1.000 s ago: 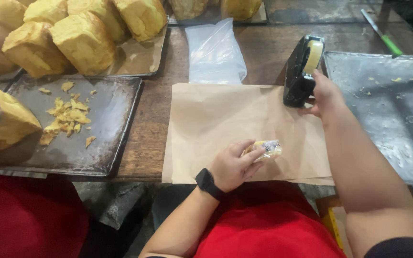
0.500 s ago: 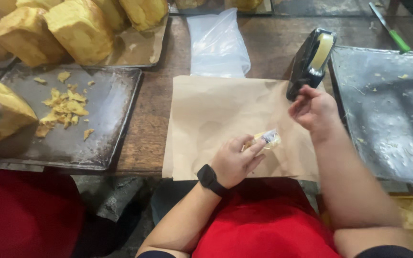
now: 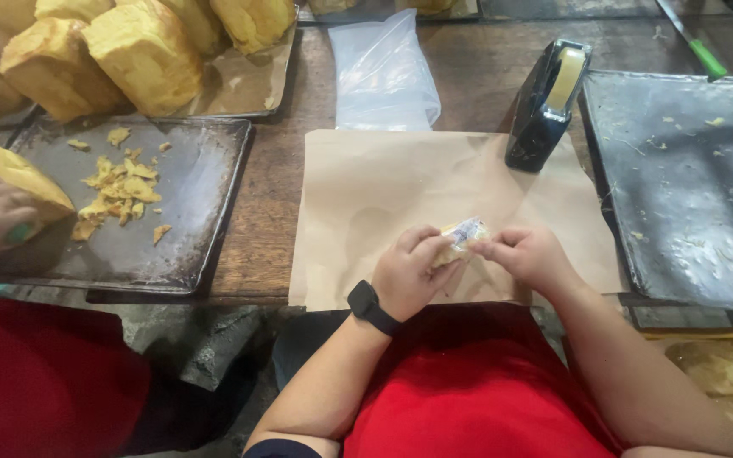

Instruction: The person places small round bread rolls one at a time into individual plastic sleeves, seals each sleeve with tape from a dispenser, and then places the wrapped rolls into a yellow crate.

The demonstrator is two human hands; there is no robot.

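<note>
On wooden table (image 3: 282, 212): brown paper (image 3: 400, 195), baking trays (image 3: 197, 203); both hands' fingers pinch small packet (image 3: 461, 232).

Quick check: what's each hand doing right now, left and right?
Left hand: closed, pinching the small crumpled yellow-and-white wrapper piece.
Right hand: closed, fingertips pinching the same wrapper piece from the other side.

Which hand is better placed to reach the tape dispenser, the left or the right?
Probably the right hand. The black tape dispenser stands on the brown paper up and to its side. The left hand holds the small wrapped piece and lies farther away.
</note>
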